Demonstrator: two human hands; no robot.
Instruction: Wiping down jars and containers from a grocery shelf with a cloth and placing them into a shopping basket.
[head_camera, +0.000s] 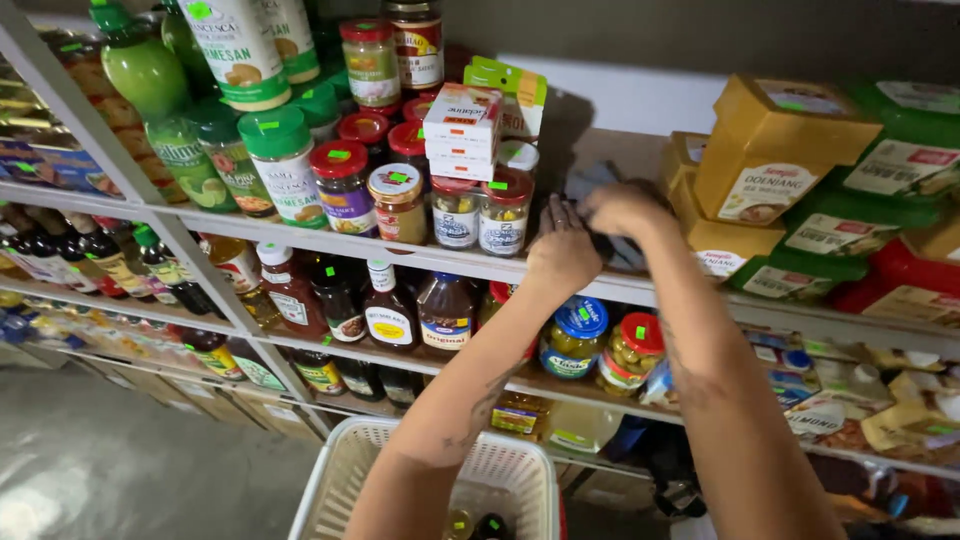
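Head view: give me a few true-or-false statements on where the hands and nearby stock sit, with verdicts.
1. Both hands reach onto the grey metal shelf in a gap between glass jars and tubs. True.
2. The left hand holds a red-capped sauce bottle. False: it rests at the shelf edge beside dark flat packets.
3. The yellow rectangular plastic tubs lie left of the hands. False: right.
4. A white perforated plastic basket sits below the arms. True.
5. The right hand is inside the basket. False: it is up on the shelf.

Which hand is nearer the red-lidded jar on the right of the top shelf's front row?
Left. The left hand rests on the shelf edge just right of the red-lidded jar, almost touching. The right hand is farther right, over a dark item in the shelf gap.
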